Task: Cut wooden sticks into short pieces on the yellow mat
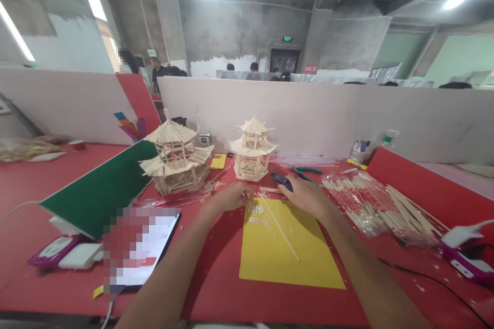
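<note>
My left hand (235, 196) is beside the upper left corner of a yellow sheet (285, 272), its fingers curled together; what they hold, if anything, is too small to make out. My right hand (304, 193) is closed around a dark blue-black hand tool (281, 181) above the sheet's top edge. On the sheet lie a thin wooden stick (283, 234) and several short cut pieces (258, 221) in rows. Behind my hands stands a two-tiered stick pavilion (254, 151). A larger stick pavilion (175, 159) is to its left.
Bagged wooden sticks (358, 198) lie at right, near a purple power strip (466, 267). Green-handled pliers (306, 170) and a pen basket (360, 150) are farther back. A tablet (154, 252) lies at left by a green divider (100, 185). People are beyond the partition (309, 113).
</note>
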Tool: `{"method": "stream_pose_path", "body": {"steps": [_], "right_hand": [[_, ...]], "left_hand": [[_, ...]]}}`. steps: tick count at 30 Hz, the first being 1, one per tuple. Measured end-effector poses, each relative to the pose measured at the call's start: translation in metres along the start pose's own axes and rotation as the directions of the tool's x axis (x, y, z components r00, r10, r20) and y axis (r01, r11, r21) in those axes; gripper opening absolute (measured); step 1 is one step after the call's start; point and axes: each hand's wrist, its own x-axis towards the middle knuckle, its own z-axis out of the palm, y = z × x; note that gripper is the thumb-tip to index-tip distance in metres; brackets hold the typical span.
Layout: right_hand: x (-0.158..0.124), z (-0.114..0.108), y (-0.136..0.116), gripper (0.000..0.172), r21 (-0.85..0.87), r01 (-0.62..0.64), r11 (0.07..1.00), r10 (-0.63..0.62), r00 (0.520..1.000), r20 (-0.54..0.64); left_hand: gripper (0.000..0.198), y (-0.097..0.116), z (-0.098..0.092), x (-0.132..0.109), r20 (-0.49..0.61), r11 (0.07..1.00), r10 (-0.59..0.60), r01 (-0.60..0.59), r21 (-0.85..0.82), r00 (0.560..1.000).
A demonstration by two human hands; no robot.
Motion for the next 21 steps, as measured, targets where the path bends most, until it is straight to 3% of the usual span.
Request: {"method": "stream_pose_path", "body": {"steps": [3,7,14,21], "right_hand": [[0.006,0.005,0.009,0.054,-0.050,-0.009,0.999,0.009,1.000,-0.014],[0.015,0.012,0.025,0.053,-0.092,-0.046,0.995,0.050,0.998,0.049],[0.023,0.014,0.045,0.058,-0.085,-0.033,0.996,0.039,0.997,0.066],[0.019,0.012,0.029,0.051,-0.035,0.054,0.998,-0.055,0.997,-0.047]], "left_hand": [[0.017,-0.001,0.005,0.002,0.024,0.999,-0.020,0.019,0.034,1.000],[0.019,-0.003,0.006,0.003,0.030,0.998,-0.053,0.052,0.029,0.998],[0.025,-0.001,0.004,0.001,0.076,0.999,-0.016,0.013,0.039,0.997],[0.029,0.007,-0.001,-0.001,-0.079,0.999,-0.003,0.007,0.044,0.997]]}}
